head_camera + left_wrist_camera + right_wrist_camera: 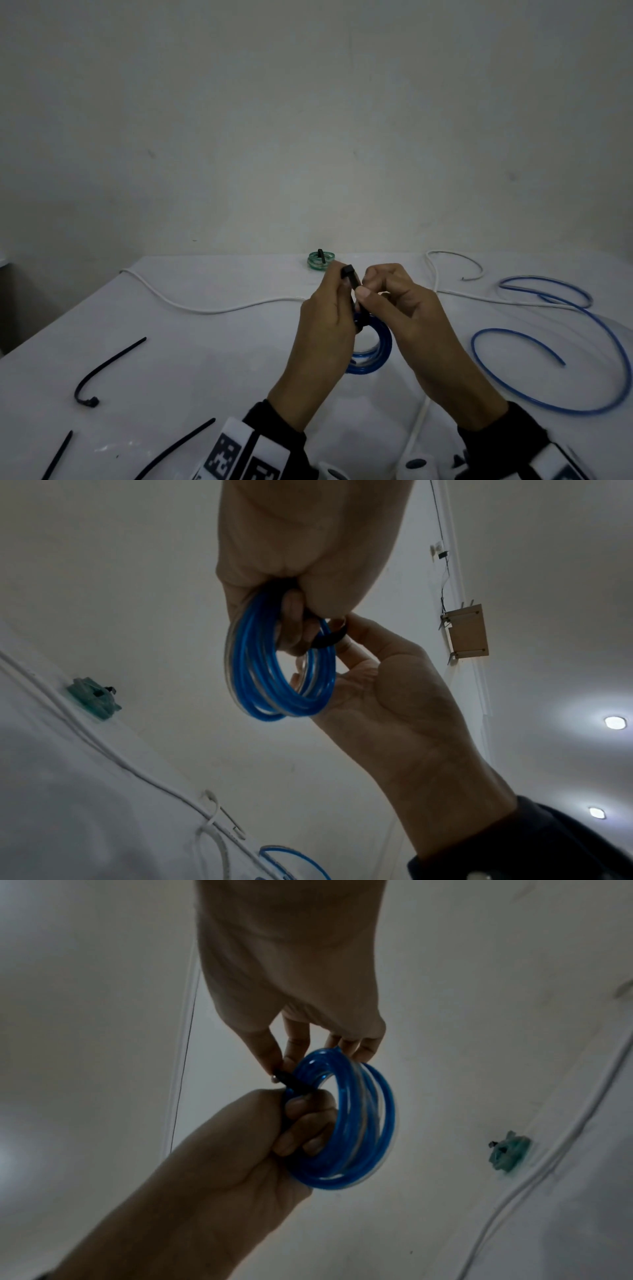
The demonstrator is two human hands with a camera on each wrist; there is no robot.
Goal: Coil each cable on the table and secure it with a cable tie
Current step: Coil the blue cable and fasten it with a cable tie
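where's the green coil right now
In the head view the green coil lies at the table's far edge, centre, just beyond the left hand.

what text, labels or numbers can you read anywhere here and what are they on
No readable words, brands or numbers in any view.
wrist bands: black-and-white square marker patterns, a code and not text; the band print at the bottom edge is cut off, unreadable.
wall box: plain, no legible print.
cable tie and blue coil: no markings visible.

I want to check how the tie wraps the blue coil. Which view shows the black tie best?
Left wrist: the black tie visibly loops round the blue coil. Head shows its end sticking up; right wrist only a short stub.
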